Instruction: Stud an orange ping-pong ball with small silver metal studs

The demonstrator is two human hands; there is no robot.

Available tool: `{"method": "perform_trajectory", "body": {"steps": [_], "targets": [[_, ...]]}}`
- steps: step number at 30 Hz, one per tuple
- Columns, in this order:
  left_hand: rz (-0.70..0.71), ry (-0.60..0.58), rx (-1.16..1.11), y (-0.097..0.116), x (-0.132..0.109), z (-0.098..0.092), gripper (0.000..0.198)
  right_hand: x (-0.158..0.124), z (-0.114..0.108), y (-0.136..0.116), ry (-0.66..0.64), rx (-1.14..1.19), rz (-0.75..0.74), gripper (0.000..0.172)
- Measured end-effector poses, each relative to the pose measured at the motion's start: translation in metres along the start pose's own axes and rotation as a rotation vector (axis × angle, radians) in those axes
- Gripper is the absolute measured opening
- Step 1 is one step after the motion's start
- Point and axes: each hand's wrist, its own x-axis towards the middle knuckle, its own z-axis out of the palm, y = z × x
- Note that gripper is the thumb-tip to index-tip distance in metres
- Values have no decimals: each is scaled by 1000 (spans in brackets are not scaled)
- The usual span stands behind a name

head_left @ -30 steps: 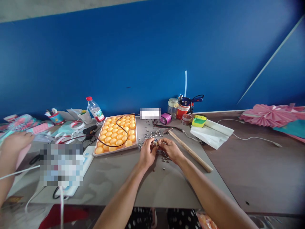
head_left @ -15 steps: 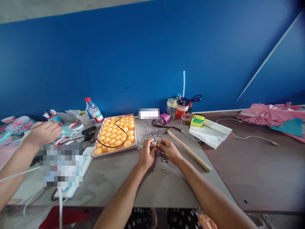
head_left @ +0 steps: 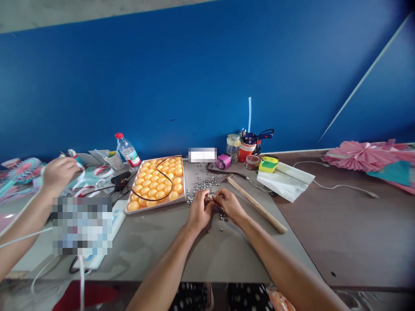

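Observation:
My left hand (head_left: 198, 211) is closed around a small object covered in silver pieces (head_left: 210, 197), low over the table. My right hand (head_left: 231, 207) pinches at the same object from the right, its fingertips touching it. Much of the object is hidden by my fingers, so its full shape cannot be made out. Many small shiny silver pieces (head_left: 201, 184) lie scattered behind and beneath my hands. To the left stands a shallow white tray (head_left: 157, 206) filled with orange balls (head_left: 153, 185), with a dark cord across it.
A wooden stick (head_left: 259, 206) lies right of my hands. Behind are a purple item (head_left: 223, 161), a jar (head_left: 233, 147), a red cup (head_left: 247, 151) and white paper (head_left: 285, 181). At left, another person's hand (head_left: 61, 172) works near a bottle (head_left: 129, 151) and a power strip (head_left: 97, 255).
My two hands stay almost in place on the silver-covered object, with only slight finger movement. The other person's hand at the left has shifted a little up and to the left.

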Motion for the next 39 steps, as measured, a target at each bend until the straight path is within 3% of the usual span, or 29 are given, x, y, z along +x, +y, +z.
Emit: {"method": "perform_trajectory", "body": {"steps": [5, 7, 9, 12, 16, 21, 26, 32, 39], "targets": [[-31, 26, -41, 3, 4, -4, 31, 7, -12, -5, 30, -208, -193, 21], [-33, 71, -35, 5, 6, -6, 31, 7, -16, -4, 26, -428, -326, 20], [-47, 126, -21, 6, 7, -8, 29, 4, -15, -1, -27, -701, -421, 29], [-65, 161, -10, 9, 8, -9, 28, -3, -11, 3, -170, -1006, -431, 34], [-45, 148, -10, 8, 7, -7, 29, -6, -7, 1, -177, -1163, -392, 16], [-62, 135, -10, 6, 7, -6, 30, -3, -9, -2, -107, -1128, -383, 14], [-56, 129, -10, 6, 7, -6, 30, 4, -12, 1, 11, -924, -357, 18], [-41, 117, -10, 3, 6, -5, 30, 5, -10, -2, 29, -608, -306, 14], [-43, 122, -3, 4, 7, -5, 30, 2, -6, -6, -29, -405, -231, 22]]}}
